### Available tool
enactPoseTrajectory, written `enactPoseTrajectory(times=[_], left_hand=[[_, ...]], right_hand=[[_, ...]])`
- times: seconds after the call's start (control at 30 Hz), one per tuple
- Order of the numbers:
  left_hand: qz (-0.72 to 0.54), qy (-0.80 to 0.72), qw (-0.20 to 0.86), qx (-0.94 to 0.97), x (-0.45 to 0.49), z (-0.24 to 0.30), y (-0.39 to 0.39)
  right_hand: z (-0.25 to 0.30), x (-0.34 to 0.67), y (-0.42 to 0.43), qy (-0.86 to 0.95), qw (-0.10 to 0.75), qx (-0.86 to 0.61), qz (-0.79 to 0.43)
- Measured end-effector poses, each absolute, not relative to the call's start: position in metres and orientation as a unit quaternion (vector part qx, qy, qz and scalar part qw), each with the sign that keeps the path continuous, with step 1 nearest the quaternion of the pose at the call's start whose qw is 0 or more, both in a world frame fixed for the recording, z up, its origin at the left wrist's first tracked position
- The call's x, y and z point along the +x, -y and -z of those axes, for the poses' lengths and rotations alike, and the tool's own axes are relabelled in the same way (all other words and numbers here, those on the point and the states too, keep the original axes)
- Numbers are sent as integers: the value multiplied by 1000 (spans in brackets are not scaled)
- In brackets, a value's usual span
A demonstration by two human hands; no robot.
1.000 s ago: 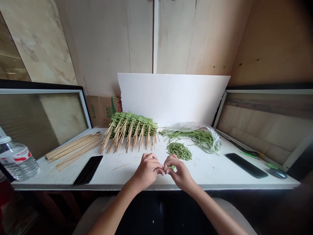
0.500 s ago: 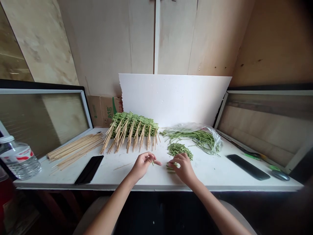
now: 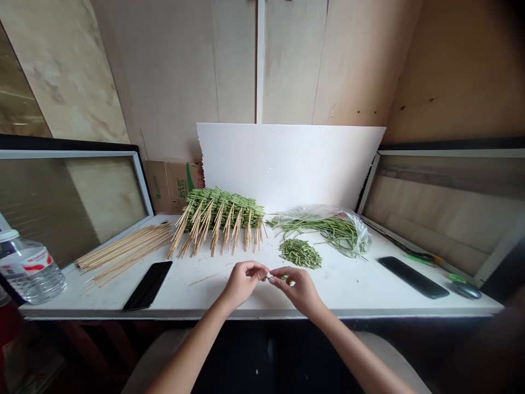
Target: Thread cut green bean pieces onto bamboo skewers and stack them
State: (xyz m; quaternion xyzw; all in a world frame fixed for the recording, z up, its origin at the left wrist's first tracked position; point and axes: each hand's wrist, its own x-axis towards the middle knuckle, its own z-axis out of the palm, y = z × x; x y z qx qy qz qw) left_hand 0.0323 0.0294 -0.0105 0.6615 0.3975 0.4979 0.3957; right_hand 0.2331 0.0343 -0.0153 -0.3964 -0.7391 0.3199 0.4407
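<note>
My left hand [image 3: 241, 282] and my right hand [image 3: 297, 287] meet above the near edge of the white table [image 3: 361, 290]. Both are pinched on short green bean pieces [image 3: 275, 277] held between their fingertips. Whether a skewer runs through the pieces I cannot make out. Just beyond my right hand lies a small heap of cut bean pieces [image 3: 300, 252]. A single bamboo skewer [image 3: 205, 279] lies on the table left of my left hand.
Finished bean skewers [image 3: 221, 216] are stacked at the back. A bundle of bare skewers [image 3: 123, 251] and a black phone [image 3: 148, 284] lie left, with a water bottle [image 3: 27, 268] at the far left. A plastic bag of long beans [image 3: 332, 227] and a dark flat object [image 3: 413, 277] lie right.
My right hand went out to the bean pieces on the table half a second ago, then came back. Both hands are now pinched together again at the table's front.
</note>
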Motion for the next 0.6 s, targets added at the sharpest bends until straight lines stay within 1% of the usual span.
enactPoseTrajectory(times=[0.1,0.17,0.23,0.3,0.37,0.47,0.6], left_hand=[[-466,-409,392,680,16,2,-30],[-421,-458,350,700,-4,-2,-33],[-330,-556,234,726,-29,-3,-37],[-223,-663,114,705,-56,0,-40],[-193,-696,102,684,-80,6,-44],[-168,-700,131,682,-105,15,-48],[-152,-690,150,691,-113,23,-52]], right_hand=[[17,234,-36,730,443,-405,-327],[17,237,-39,724,441,-402,-345],[17,239,-41,705,444,-406,-374],[16,241,-43,678,451,-409,-412],[14,242,-44,655,458,-398,-451],[8,244,-43,628,465,-362,-509],[5,245,-42,582,484,-320,-569]])
